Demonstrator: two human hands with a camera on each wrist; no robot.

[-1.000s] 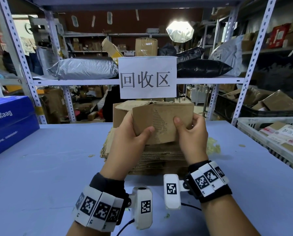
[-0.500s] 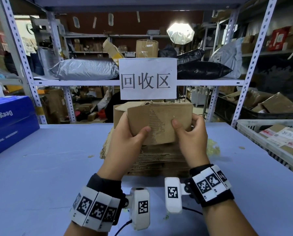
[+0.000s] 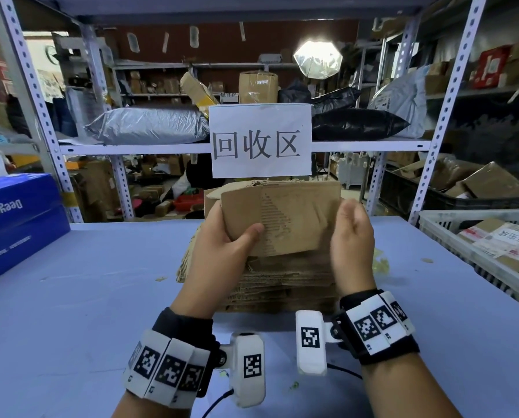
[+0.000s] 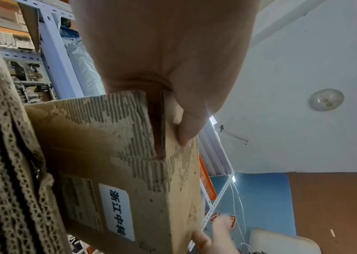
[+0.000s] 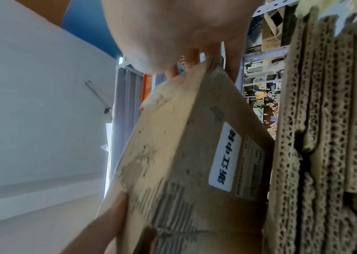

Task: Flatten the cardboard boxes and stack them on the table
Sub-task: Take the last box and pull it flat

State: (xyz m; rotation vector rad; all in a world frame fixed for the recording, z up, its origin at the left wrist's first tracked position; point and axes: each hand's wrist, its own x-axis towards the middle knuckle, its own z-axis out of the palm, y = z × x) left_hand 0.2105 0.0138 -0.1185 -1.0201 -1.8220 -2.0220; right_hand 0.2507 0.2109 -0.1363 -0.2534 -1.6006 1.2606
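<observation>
Wide blue table [image 3: 71,297] below, with a pile of flattened cardboard [image 3: 282,285] resting on it in the middle, just behind the wrists. Held up in the air over that pile, in front of the white paper sign [image 3: 259,140]: one small cardboard box [image 3: 285,218], not yet flat, with torn paper skin on the near face and a white label [image 4: 116,211] on the underside. Gripped at its left end by the left hand [image 3: 222,245], thumb pressed on the near face and fingers curled behind the edge, as seen in the left wrist view. At the right end, the right hand [image 3: 353,245], blurred; in the right wrist view its fingers [image 5: 195,58] touch the far top corner of the box, but impossible to tell if closed on it or only resting. To flatten well, probably best to keep the left end pinched firmly, take the right end again, and push two opposite corners toward each other so the walls fold along the existing creases. Better not to crush from the faces, since the card looks soft and already torn. After that, to lay it square on top of the pile, edges in line, so nothing slides toward the white basket [image 3: 439,218] at the right.
</observation>
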